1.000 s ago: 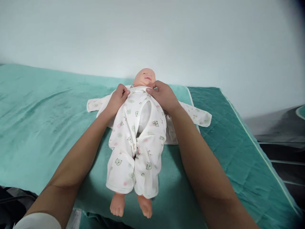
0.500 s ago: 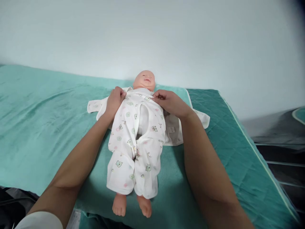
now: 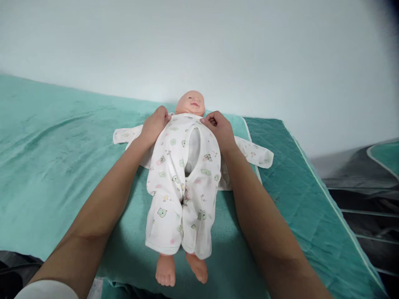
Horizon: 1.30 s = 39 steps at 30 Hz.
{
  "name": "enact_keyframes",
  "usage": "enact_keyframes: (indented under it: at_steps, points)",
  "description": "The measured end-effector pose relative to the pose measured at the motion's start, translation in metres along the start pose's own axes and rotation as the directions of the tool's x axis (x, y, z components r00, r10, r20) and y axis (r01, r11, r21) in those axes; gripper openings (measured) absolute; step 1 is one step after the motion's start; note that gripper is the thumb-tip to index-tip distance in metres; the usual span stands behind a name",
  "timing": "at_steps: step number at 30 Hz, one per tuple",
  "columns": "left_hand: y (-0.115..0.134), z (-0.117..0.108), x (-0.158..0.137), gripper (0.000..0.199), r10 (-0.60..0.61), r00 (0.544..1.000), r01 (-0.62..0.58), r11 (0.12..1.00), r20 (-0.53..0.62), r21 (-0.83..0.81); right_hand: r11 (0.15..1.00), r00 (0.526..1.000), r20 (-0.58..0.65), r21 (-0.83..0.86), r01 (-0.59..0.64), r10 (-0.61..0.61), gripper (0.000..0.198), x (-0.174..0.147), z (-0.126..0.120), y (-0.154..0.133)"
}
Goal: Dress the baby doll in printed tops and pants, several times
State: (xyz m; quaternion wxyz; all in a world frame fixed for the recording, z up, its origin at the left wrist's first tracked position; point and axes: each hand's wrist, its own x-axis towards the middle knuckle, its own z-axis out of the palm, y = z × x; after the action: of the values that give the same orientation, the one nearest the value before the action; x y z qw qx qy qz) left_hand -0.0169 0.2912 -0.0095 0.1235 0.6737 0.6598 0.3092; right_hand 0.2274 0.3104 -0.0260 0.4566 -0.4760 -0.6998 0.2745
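A baby doll (image 3: pixel 190 101) lies on its back, head toward the wall. White split-crotch baby pants (image 3: pixel 165 182) with green and pink animal prints cover its legs and body up to the chest. My left hand (image 3: pixel 156 123) pinches the pants' upper edge at the left side of the chest. At the right side, my right hand (image 3: pixel 220 126) is closed on the same upper edge. A matching baby shirt (image 3: pixel 254 153) lies spread underneath, its sleeves stretched out to both sides. Both bare feet stick out of the pant legs. The doll's arms are hidden.
Under the doll is a light green sheet (image 3: pixel 62 166) over the bed. A darker quilted green pad (image 3: pixel 299 199) extends to the right. A pale wall (image 3: pixel 199 45) rises behind the head. Dark metal bars (image 3: pixel 361 211) stand at the right edge.
The pants' upper edge has moved up, close to the doll's neck, and the fabric is stretched smoother. Both hands have moved slightly upward with it, and more of the right shirt sleeve shows.
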Motion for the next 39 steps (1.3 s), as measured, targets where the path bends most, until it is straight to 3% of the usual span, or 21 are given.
enact_keyframes:
  at_steps: [4,9,16,22,25,30,37,39]
  points:
    - [-0.004,0.003,-0.007,0.009,0.123,0.991,-0.129,0.985,-0.061,-0.112,0.993,0.993,-0.004,-0.008,0.115,-0.115,0.020,-0.009,-0.002,-0.003]
    - [-0.005,0.000,-0.030,0.007,0.132,0.982,-0.154,0.974,-0.135,-0.169,0.987,0.986,-0.042,-0.007,0.162,-0.163,0.024,-0.031,-0.003,-0.009]
    - [-0.006,-0.012,-0.075,0.020,0.090,0.992,-0.107,0.973,-0.088,-0.205,0.998,0.985,-0.174,0.063,0.025,-0.014,0.026,-0.076,-0.003,0.002]
    - [-0.005,-0.023,-0.090,0.020,0.003,0.999,0.005,0.971,0.032,-0.241,0.961,0.956,-0.108,0.091,-0.262,0.271,0.026,-0.093,-0.008,0.001]
    - [0.000,-0.031,-0.090,0.023,-0.024,0.989,0.070,0.946,0.147,-0.316,0.948,0.956,0.000,0.130,-0.291,0.294,0.026,-0.092,-0.012,-0.004]
    - [0.007,-0.033,-0.092,0.026,-0.075,0.959,0.205,0.850,0.273,-0.485,0.911,0.953,0.139,0.285,-0.300,0.270,0.027,-0.088,-0.018,-0.018]
    - [0.005,-0.014,-0.095,0.037,-0.031,0.886,0.395,0.574,0.463,-0.717,0.925,0.948,0.217,0.250,-0.285,0.233,0.027,-0.089,-0.026,-0.032]
    - [0.007,-0.012,-0.097,0.041,-0.024,0.891,0.389,0.554,0.453,-0.736,0.919,0.950,0.214,0.276,-0.282,0.228,0.030,-0.089,-0.025,-0.031]
